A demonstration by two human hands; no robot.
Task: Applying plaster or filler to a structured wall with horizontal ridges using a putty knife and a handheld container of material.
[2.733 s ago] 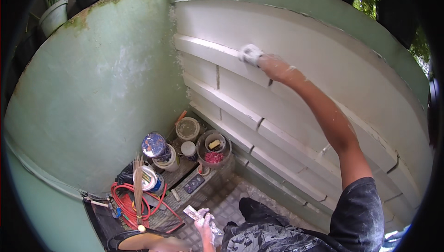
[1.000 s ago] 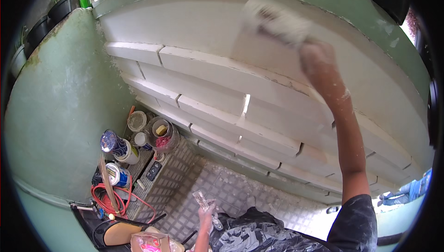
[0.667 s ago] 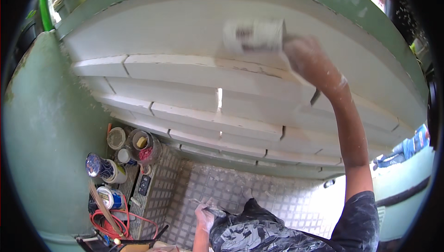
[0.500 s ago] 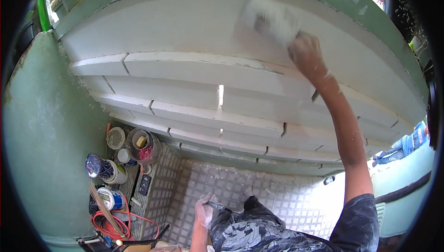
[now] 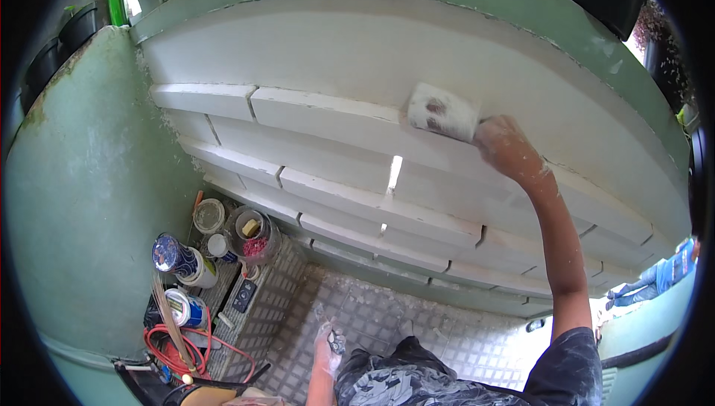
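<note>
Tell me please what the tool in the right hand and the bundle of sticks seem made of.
Tool in the right hand: perhaps metal or plastic; matt white coating hides most of its broad face. Bundle of sticks: probably dry twigs, dull finish; thin straw-brown strands.

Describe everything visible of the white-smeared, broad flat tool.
The white-smeared, broad flat tool looks roughly rectangular, its face bearing two dark brownish patches. The right hand grips its right end. It slants in the picture, left end higher, over the white ledged wall; contact is unclear. Smears obscure its material.
</note>
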